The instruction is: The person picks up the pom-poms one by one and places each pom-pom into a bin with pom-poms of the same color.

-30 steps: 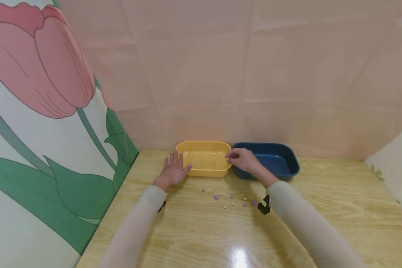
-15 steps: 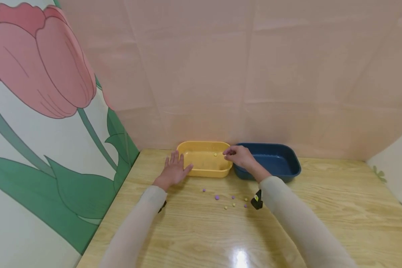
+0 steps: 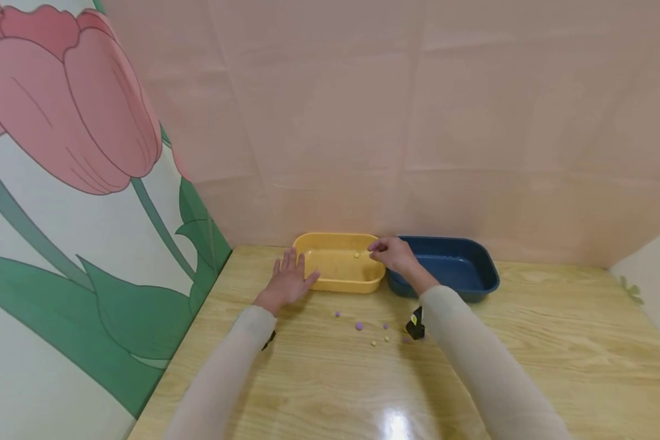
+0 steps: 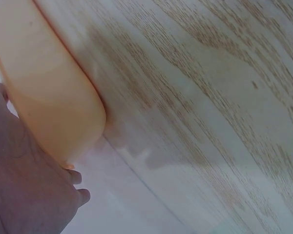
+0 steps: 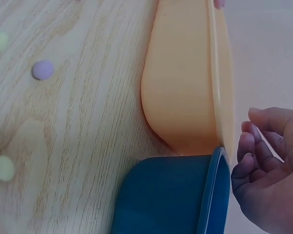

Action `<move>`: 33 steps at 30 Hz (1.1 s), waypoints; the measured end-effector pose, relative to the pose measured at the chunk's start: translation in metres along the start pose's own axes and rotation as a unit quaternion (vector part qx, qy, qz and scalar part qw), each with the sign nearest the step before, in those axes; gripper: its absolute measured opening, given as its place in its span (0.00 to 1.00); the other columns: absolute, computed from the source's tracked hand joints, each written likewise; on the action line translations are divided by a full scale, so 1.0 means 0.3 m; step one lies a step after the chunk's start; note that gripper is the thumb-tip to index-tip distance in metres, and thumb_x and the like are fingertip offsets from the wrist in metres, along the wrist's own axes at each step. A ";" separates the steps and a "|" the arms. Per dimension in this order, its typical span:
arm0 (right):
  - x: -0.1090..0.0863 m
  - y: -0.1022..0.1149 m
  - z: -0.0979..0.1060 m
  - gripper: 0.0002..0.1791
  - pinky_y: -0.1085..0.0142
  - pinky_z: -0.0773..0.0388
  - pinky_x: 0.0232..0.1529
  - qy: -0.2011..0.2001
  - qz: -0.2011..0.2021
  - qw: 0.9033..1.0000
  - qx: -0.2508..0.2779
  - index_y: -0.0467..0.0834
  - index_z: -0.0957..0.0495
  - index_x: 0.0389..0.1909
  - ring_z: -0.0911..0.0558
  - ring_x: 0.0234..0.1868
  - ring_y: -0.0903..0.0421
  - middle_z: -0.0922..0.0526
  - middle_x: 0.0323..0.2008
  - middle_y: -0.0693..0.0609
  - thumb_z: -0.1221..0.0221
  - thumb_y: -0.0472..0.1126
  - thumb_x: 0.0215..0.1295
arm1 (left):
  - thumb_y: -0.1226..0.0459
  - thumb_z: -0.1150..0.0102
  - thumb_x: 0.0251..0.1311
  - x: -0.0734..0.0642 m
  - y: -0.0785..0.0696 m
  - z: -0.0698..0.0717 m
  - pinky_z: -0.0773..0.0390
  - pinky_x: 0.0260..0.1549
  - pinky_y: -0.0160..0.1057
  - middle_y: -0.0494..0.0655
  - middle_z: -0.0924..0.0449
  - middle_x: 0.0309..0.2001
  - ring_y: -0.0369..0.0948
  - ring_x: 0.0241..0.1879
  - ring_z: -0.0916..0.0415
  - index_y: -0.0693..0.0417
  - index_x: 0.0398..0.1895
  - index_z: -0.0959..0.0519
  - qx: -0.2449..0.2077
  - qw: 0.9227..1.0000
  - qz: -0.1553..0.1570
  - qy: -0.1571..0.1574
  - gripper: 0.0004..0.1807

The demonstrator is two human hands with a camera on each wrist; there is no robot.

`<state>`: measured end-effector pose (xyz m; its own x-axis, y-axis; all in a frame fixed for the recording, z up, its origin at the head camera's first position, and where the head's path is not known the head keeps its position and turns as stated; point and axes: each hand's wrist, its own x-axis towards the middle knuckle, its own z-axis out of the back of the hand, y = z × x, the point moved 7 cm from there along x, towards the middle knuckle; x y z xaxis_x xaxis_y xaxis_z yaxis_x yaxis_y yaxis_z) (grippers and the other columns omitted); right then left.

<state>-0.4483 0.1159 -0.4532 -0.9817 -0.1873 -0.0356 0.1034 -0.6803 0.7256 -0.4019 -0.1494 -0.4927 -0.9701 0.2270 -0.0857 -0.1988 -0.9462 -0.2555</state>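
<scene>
The left hand [image 3: 288,284] lies with spread fingers against the left end of a yellow plastic tray [image 3: 341,285]; its fingertips reach the rim. Over that tray's right end hovers the right hand [image 3: 394,253], fingers loosely bent. In the right wrist view, the right hand [image 5: 273,165] has its thumb and fingertips apart, with nothing visible between them. Inside the yellow tray sits one small yellow ball [image 3: 356,255]. A dark blue tray [image 3: 456,272] stands just right of it, partly behind the right hand and wrist.
Several small balls lie on the wooden table [image 3: 330,385] in front of the trays, among them a purple ball [image 3: 359,326] and a yellow ball [image 3: 373,343]. The right forearm and its black wrist device [image 3: 415,325] cover some. A pink cloth [image 3: 319,122] hangs behind.
The right hand has shifted slightly left over the yellow tray, and its fingers have parted. A small pale ball earlier pinched in its fingertips is no longer visible there. The left hand stays put.
</scene>
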 end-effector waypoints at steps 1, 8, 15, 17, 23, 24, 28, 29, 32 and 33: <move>0.002 0.000 0.000 0.11 0.57 0.23 0.47 -0.001 0.001 1.000 0.000 0.41 0.16 0.49 0.21 0.48 0.48 0.17 0.47 0.44 0.39 0.41 0.72 | 0.31 0.80 0.73 -0.001 -0.002 0.001 0.68 0.76 0.59 0.62 0.72 0.81 0.55 0.80 0.77 0.61 0.81 0.58 -0.002 1.000 0.000 -0.002 0.50; 0.006 -0.004 0.004 0.13 0.55 0.22 0.48 -0.008 -0.010 1.000 0.007 0.40 0.16 0.51 0.20 0.50 0.46 0.17 0.49 0.43 0.39 0.41 0.72 | 0.33 0.80 0.74 -0.005 -0.016 0.007 0.66 0.76 0.59 0.63 0.71 0.81 0.56 0.80 0.74 0.61 0.81 0.57 0.003 1.000 -0.002 -0.005 0.49; 0.014 -0.020 0.006 0.14 0.54 0.22 0.51 -0.011 -0.022 1.000 0.005 0.40 0.16 0.53 0.21 0.51 0.46 0.17 0.50 0.42 0.40 0.42 0.73 | 0.32 0.81 0.73 0.000 -0.012 0.000 0.69 0.76 0.59 0.62 0.73 0.81 0.54 0.80 0.78 0.61 0.81 0.58 0.008 1.000 0.001 0.000 0.49; 0.017 -0.023 0.005 0.14 0.54 0.22 0.51 -0.009 -0.022 1.000 0.007 0.40 0.17 0.54 0.21 0.51 0.46 0.17 0.50 0.42 0.40 0.42 0.73 | 0.32 0.82 0.73 0.001 -0.009 -0.005 0.69 0.76 0.59 0.61 0.74 0.81 0.54 0.80 0.79 0.61 0.81 0.59 0.010 1.000 0.001 0.003 0.49; 0.023 -0.026 0.008 0.15 0.53 0.22 0.51 -0.010 -0.020 1.000 0.013 0.39 0.17 0.54 0.21 0.52 0.45 0.18 0.51 0.41 0.40 0.42 0.73 | 0.33 0.80 0.74 -0.004 -0.011 -0.001 0.67 0.76 0.59 0.63 0.71 0.81 0.55 0.80 0.75 0.61 0.81 0.57 0.010 1.000 -0.003 -0.004 0.49; 0.023 -0.024 0.010 0.15 0.53 0.22 0.51 -0.011 -0.019 1.000 0.012 0.39 0.17 0.54 0.21 0.52 0.44 0.18 0.51 0.41 0.40 0.42 0.73 | 0.33 0.80 0.74 -0.004 -0.011 0.000 0.67 0.76 0.59 0.63 0.71 0.81 0.55 0.80 0.75 0.61 0.81 0.57 0.011 1.000 -0.002 -0.004 0.49; 0.026 -0.013 0.023 0.15 0.53 0.22 0.52 -0.018 -0.012 1.000 0.005 0.40 0.17 0.54 0.21 0.53 0.44 0.18 0.52 0.41 0.41 0.42 0.73 | 0.32 0.81 0.73 -0.004 -0.008 0.001 0.67 0.76 0.58 0.62 0.70 0.81 0.55 0.80 0.75 0.61 0.81 0.57 0.010 1.000 -0.001 -0.004 0.49; 0.024 -0.010 0.027 0.14 0.53 0.22 0.52 -0.019 -0.010 1.000 0.005 0.40 0.17 0.54 0.21 0.53 0.44 0.18 0.53 0.41 0.41 0.41 0.73 | 0.32 0.81 0.73 -0.004 -0.007 0.002 0.67 0.76 0.58 0.62 0.71 0.81 0.55 0.80 0.75 0.61 0.81 0.57 0.009 1.000 -0.001 -0.005 0.49; 0.015 -0.003 0.044 0.14 0.55 0.20 0.44 -0.017 -0.013 1.000 0.015 0.42 0.17 0.54 0.21 0.50 0.44 0.19 0.54 0.40 0.42 0.42 0.74 | 0.32 0.81 0.73 -0.005 -0.006 0.003 0.67 0.76 0.58 0.62 0.70 0.81 0.55 0.80 0.75 0.61 0.81 0.57 0.008 1.000 0.001 -0.006 0.49; 0.012 -0.001 0.050 0.13 0.57 0.20 0.39 -0.015 -0.013 1.000 0.022 0.42 0.17 0.54 0.21 0.49 0.45 0.19 0.55 0.40 0.42 0.42 0.75 | 0.32 0.81 0.73 -0.005 -0.004 0.004 0.67 0.76 0.58 0.62 0.70 0.81 0.55 0.80 0.74 0.61 0.81 0.57 0.009 1.000 0.001 -0.006 0.49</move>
<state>-0.4543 0.1260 -0.4431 -0.9883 -0.1485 -0.0342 0.0721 -0.6531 0.7539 -0.4003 -0.1488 -0.4911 -0.9723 0.2216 -0.0743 -0.1985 -0.9507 -0.2384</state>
